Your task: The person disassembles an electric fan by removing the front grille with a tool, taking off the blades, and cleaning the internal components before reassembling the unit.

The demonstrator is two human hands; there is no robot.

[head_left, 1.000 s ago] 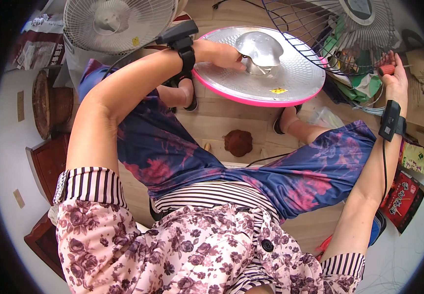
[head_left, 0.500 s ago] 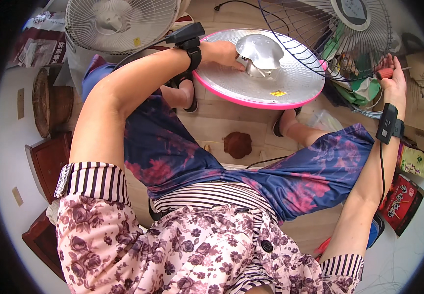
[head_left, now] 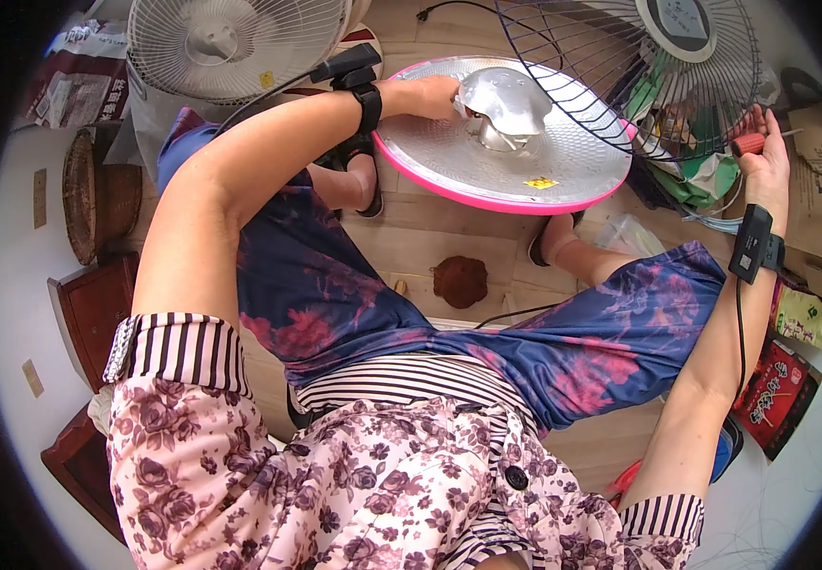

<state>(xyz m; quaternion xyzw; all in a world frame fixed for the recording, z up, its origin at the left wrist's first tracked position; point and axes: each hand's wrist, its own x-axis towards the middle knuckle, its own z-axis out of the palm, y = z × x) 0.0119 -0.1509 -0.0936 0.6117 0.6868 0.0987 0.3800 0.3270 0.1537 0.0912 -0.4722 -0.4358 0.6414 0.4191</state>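
My left hand (head_left: 432,98) is closed at the left edge of a silver domed metal cap (head_left: 504,99), on the hub of a round textured metal disc (head_left: 563,166) with a pink rim; some fingertips are hidden under the cap. Out to the right, my right hand (head_left: 763,152) holds a red-handled screwdriver (head_left: 748,142), its upper fingers raised at the edge of a dark wire fan guard (head_left: 620,66), which leans over the disc's right side. Whether those fingertips grip the guard I cannot tell.
A white fan (head_left: 211,43) is at upper left. At right are green bags (head_left: 696,176), cardboard (head_left: 815,190) and a red package (head_left: 772,399). A woven basket (head_left: 97,195) and dark red wooden pieces (head_left: 88,313) line the left. A brown patch (head_left: 458,282) lies between my legs; black cords cross the floor.
My left fingers have shifted slightly at the cap's edge. The wire guard and my right hand sit slightly lower and further left than a second ago.
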